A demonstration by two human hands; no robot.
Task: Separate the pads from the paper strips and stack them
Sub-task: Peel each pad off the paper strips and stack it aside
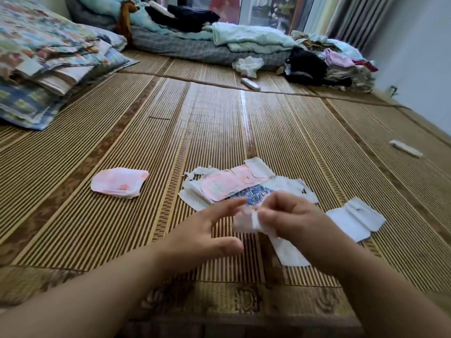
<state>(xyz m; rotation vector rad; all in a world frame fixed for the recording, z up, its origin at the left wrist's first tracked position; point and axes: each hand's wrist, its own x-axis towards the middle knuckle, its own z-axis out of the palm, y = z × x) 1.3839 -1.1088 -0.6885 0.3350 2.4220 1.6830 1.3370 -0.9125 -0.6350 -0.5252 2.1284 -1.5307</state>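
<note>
On the bamboo mat, my right hand [290, 215] pinches a white pad with its paper strip [288, 250], which hangs down toward me. My left hand [210, 230] is just left of it, fingers spread, fingertips touching the pad's blurred upper end [244, 222]. Behind my hands lies a heap of white paper strips [195, 195] with a pink pad [224, 185] and a blue patterned pad [253, 193] on top. A small stack of pink pads [119, 182] sits apart to the left. A loose white paper piece [356, 219] lies to the right.
Folded quilts and pillows [48, 64] are piled at far left. Bedding and clothes [244, 42] line the far end, with a white remote [250, 84] before them. A rolled white item [405, 148] lies at far right near the wall.
</note>
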